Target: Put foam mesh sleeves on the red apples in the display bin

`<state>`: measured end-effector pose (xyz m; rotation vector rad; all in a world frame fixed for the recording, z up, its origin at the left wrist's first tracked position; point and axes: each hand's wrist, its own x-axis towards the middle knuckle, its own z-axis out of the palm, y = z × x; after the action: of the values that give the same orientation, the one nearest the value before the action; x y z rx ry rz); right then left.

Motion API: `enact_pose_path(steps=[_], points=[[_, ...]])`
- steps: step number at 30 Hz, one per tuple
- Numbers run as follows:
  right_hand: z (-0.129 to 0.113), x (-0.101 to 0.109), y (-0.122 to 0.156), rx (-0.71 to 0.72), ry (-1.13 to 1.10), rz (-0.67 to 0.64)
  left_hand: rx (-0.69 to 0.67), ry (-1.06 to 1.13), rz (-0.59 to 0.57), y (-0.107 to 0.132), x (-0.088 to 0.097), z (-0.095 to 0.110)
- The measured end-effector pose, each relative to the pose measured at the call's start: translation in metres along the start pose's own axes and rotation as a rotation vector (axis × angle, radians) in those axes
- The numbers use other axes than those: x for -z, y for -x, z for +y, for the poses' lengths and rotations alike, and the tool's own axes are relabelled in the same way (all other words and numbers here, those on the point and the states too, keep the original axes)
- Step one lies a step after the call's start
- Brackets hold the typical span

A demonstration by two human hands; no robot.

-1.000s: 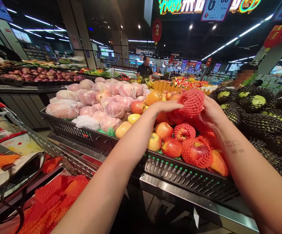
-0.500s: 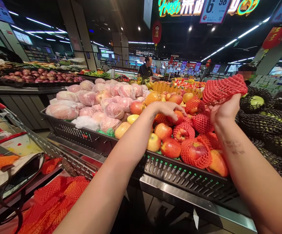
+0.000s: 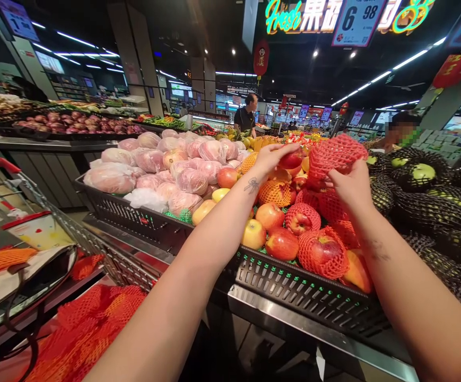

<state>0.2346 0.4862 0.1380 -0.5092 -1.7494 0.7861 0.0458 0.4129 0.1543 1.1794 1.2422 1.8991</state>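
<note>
My left hand (image 3: 272, 157) is raised over the fruit crate and closed on a red apple (image 3: 290, 161). My right hand (image 3: 349, 183) grips a red foam net sleeve (image 3: 333, 154) held just right of that apple. Below both hands, the black crate (image 3: 294, 286) holds loose apples (image 3: 281, 243) and apples wrapped in red nets (image 3: 322, 252).
Bagged pink apples (image 3: 174, 164) fill the crate's left part. Green fruit in black nets (image 3: 425, 185) lie to the right. A shopping cart (image 3: 35, 249) with orange and red nets (image 3: 90, 323) stands at lower left. A person in a dark shirt (image 3: 248, 116) stands behind the display.
My left hand lifted a red apple from the pile. My right hand brought the net sleeve down and left, close to the apple. The view shifted slightly.
</note>
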Motion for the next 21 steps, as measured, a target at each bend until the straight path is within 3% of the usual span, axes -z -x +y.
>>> enact_pose_path(steps=[3, 10, 14, 19, 21], points=[[0.0, -0.002, 0.002, -0.041, 0.092, -0.022, 0.031, 0.165, 0.029, 0.0, -0.005, 0.001], [-0.009, -0.005, 0.008, 0.104, 0.32, -0.302, 0.084, 0.185, -0.158, 0.016, -0.018, 0.004], [-0.007, -0.003, 0.006, 0.107, 0.384, -0.317, 0.097, 0.162, -0.168, 0.02, -0.021, 0.005], [-0.007, -0.005, 0.005, 0.169, 0.335, -0.386, 0.055, 0.219, -0.087, 0.017, -0.026, -0.001], [-0.008, -0.006, 0.006, 0.174, 0.358, -0.338, 0.033, 0.198, -0.09, 0.014, -0.026, -0.005]])
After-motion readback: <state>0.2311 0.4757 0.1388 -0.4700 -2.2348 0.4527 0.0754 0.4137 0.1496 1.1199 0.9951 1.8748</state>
